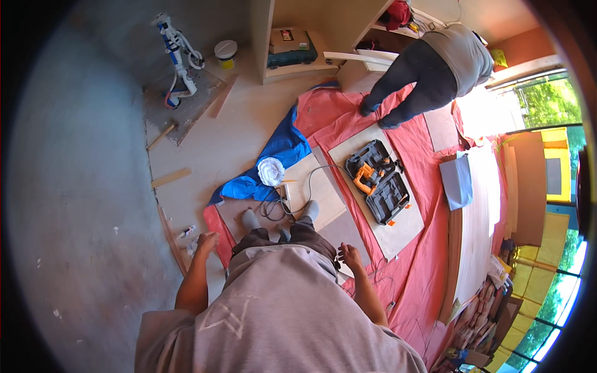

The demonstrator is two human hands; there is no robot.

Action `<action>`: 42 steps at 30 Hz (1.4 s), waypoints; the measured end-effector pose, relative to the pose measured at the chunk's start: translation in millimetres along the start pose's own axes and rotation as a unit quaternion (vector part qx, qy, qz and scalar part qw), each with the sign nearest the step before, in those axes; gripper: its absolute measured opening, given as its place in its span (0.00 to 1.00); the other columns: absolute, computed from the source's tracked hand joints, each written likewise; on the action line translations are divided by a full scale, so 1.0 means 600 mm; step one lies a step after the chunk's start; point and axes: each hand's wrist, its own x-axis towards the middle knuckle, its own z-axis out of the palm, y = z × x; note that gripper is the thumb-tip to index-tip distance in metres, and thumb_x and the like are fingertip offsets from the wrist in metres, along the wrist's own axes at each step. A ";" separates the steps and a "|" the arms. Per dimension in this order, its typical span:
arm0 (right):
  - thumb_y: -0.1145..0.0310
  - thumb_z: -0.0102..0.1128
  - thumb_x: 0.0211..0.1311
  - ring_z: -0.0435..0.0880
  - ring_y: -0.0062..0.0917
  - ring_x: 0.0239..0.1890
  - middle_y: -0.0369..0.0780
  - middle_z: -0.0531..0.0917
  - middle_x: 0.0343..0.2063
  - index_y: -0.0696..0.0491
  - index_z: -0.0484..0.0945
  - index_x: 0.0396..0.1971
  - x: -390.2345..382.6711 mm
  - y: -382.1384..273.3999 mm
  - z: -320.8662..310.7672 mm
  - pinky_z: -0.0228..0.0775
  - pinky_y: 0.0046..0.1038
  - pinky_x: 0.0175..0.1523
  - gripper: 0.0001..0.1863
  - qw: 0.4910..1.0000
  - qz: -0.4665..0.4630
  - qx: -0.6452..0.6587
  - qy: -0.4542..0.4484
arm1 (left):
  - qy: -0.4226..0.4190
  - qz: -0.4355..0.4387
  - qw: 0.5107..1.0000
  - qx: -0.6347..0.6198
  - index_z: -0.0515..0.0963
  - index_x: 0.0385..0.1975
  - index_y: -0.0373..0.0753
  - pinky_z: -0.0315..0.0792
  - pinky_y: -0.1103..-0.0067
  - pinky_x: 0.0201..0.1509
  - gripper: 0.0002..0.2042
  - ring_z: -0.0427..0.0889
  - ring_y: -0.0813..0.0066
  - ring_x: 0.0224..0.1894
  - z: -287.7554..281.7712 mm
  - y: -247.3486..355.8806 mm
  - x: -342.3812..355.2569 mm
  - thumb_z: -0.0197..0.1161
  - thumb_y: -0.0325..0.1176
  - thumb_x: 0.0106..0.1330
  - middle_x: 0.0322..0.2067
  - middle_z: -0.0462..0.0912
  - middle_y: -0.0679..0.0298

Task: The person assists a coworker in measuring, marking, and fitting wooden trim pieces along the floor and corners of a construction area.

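Observation:
My left hand hangs beside my hip, fingers loosely bent and apart, with nothing visible in it. My right hand hangs by the other hip, fingers slightly curled, empty as far as I can see. Between my grey-socked feet and ahead of them lie a black cable, plywood boards and a white round bundle on a blue tarp. To the front right, an open black tool case with an orange power tool rests on a board over red sheeting.
A person bends at a cabinet ahead right. A case with a box sits in an open cabinet. A white bucket and jointed white equipment stand back left beside wood offcuts. Long panels lie right.

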 end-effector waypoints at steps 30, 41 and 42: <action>0.51 0.36 0.58 0.77 0.23 0.19 0.42 0.77 0.20 0.61 0.72 0.33 0.001 -0.006 0.006 0.68 0.20 0.21 0.26 0.998 0.025 -0.005 -0.052 | 0.053 0.064 0.996 0.028 0.74 0.28 0.34 0.62 0.85 0.14 0.10 0.71 0.81 0.15 -0.005 -0.076 0.023 0.56 0.35 0.52 0.16 0.74 0.66; 0.52 0.35 0.59 0.76 0.24 0.18 0.43 0.77 0.21 0.61 0.71 0.34 -0.006 -0.008 0.001 0.67 0.21 0.21 0.26 0.999 0.001 -0.005 -0.048 | 0.058 0.065 0.994 0.060 0.76 0.28 0.35 0.71 0.77 0.33 0.17 0.78 0.66 0.25 0.012 -0.078 0.030 0.56 0.43 0.46 0.22 0.77 0.55; 0.51 0.35 0.58 0.76 0.23 0.18 0.43 0.77 0.21 0.61 0.71 0.35 -0.007 -0.009 0.002 0.67 0.21 0.21 0.26 0.999 -0.001 -0.012 -0.050 | 0.062 0.065 0.994 0.057 0.76 0.28 0.35 0.71 0.77 0.33 0.17 0.78 0.66 0.25 0.010 -0.079 0.028 0.56 0.43 0.46 0.22 0.77 0.55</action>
